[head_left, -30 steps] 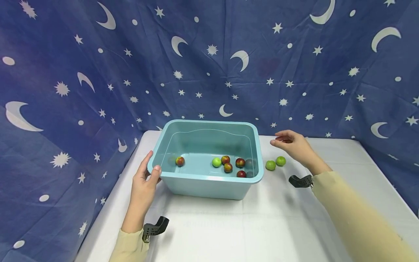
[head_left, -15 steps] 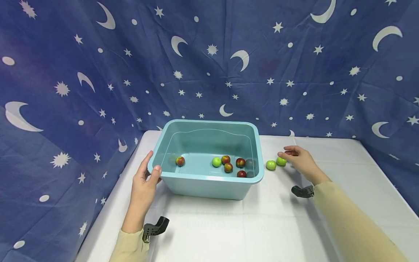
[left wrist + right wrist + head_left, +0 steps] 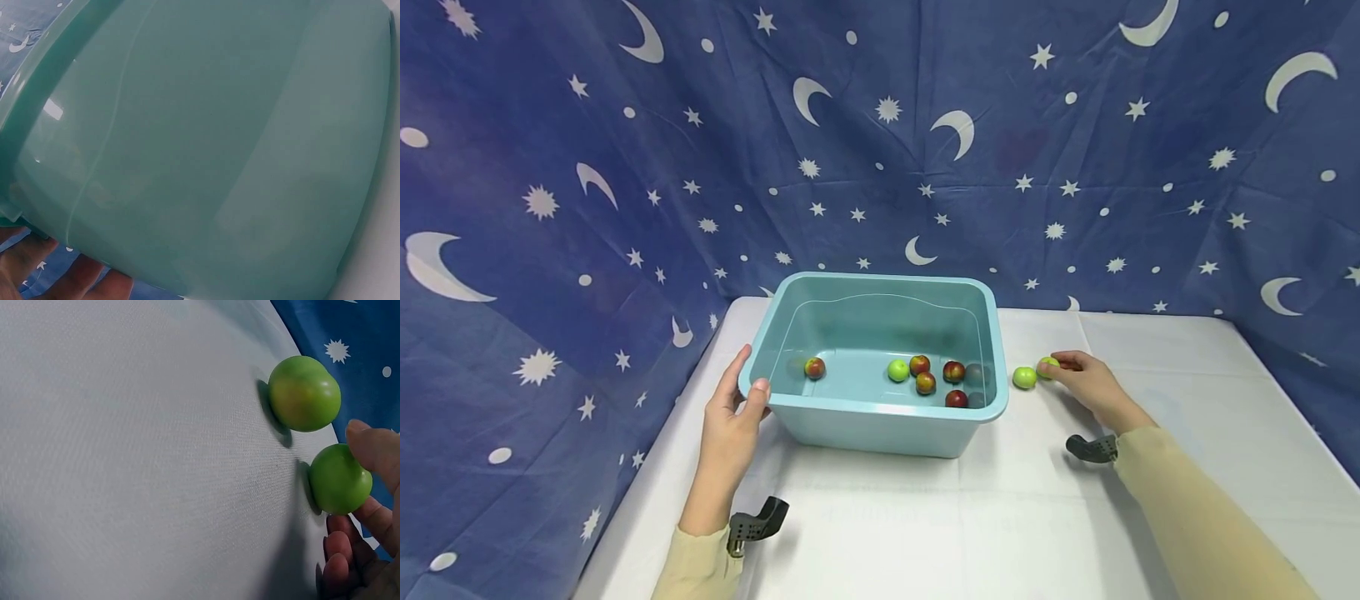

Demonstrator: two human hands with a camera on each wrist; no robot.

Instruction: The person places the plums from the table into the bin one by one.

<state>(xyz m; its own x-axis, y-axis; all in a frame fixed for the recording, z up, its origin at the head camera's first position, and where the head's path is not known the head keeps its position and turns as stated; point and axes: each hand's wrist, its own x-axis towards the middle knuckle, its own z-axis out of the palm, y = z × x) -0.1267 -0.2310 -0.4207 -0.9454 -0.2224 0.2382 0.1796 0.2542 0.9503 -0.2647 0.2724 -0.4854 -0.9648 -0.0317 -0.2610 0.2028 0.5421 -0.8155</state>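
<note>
In the head view my left hand (image 3: 728,429) grips the left front corner of a light blue plastic tub (image 3: 880,407), thumb over the rim and fingers outside. The left wrist view is mostly filled by the tub's wall (image 3: 206,137), with fingertips (image 3: 81,275) at its lower edge. To the right of the tub, my right hand (image 3: 1093,387) pinches a small green apple (image 3: 339,479) on the table, the thumb on one side and fingers on the other. Another green apple (image 3: 304,394) lies close beside it, untouched. Part of the held apple is hidden by the thumb.
Inside the tub lie one green apple (image 3: 898,371) and several red ones, among them a lone red apple (image 3: 814,368) at the left. A white cloth (image 3: 880,525) covers the table. Behind hangs a dark blue curtain (image 3: 865,142) with moons and stars.
My right hand has come down from above the table onto the farther green apple and closed its fingers on it. The left hand keeps its grip on the tub.
</note>
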